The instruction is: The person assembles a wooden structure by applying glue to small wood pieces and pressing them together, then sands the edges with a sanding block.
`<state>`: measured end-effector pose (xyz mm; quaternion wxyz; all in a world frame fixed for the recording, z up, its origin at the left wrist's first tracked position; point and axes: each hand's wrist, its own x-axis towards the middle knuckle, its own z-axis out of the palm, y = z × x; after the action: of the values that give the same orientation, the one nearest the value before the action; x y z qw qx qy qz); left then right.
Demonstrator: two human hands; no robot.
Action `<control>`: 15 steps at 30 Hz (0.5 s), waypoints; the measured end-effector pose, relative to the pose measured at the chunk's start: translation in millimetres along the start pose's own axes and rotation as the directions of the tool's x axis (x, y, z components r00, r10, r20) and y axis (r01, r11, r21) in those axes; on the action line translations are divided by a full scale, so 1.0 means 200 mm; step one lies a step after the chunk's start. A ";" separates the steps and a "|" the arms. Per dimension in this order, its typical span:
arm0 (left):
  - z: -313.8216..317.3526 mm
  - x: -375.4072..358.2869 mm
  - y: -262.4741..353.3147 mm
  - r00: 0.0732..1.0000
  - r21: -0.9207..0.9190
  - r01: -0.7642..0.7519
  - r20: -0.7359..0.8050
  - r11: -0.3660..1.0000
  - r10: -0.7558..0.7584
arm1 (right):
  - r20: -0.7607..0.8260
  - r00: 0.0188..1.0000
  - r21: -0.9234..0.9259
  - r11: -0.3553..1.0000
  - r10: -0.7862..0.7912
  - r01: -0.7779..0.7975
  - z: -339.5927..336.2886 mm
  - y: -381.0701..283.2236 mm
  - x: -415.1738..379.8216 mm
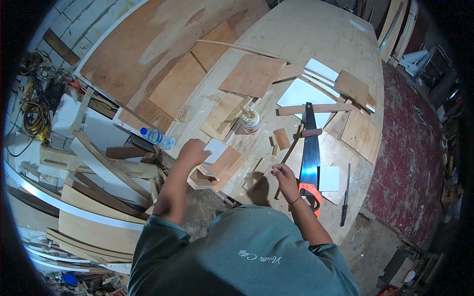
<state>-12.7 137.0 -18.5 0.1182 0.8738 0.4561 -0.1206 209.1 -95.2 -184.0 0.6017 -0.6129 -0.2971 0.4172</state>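
Note:
My left hand (pixel 194 152) is closed on the edge of a small white panel (pixel 215 150), at a small open wooden box (pixel 202 180) with a brown face (pixel 228 162). My right hand (pixel 285 178) has its fingers pressed together; whatever is between them is too small to make out. Beside and partly beneath it runs a thin dark stick (pixel 291 154). To its right lies a handsaw (pixel 310 157) with an orange handle (pixel 313 195). An open jar (pixel 251 122) with a brush in it stands beyond the box.
A water bottle (pixel 158 138) lies at the table's left edge. Plywood pieces (pixel 253 75) and white sheets (pixel 297 93) are spread over the far side. A small white square (pixel 329 178) and a thin dark tool (pixel 346 195) lie at right. Curved boards (pixel 89 209) stand left.

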 end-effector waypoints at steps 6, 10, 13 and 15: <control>0.07 -0.05 -0.03 0.993 -0.819 0.046 -0.026 0.572 -0.118 | 0.180 0.983 -0.113 0.994 0.027 -0.006 0.07 -0.18 0.03; 0.22 -0.11 0.05 0.993 -0.999 0.028 0.025 0.022 -0.116 | 0.292 0.949 -0.069 0.987 -0.123 0.149 0.24 -0.39 0.12; 0.27 -0.16 0.14 0.994 -0.995 0.011 0.021 -0.096 -0.104 | 0.324 0.938 0.229 0.972 -0.121 0.046 0.35 -0.53 0.21; 0.27 -0.17 0.06 0.993 -0.995 0.035 0.045 -0.090 -0.105 | 0.332 0.942 0.281 0.959 -0.053 -0.045 0.39 -0.58 0.27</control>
<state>-27.6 87.2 -57.5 0.7062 0.4809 0.4444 0.2692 182.8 2.2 -72.0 0.6250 -0.4391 -0.3334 0.5527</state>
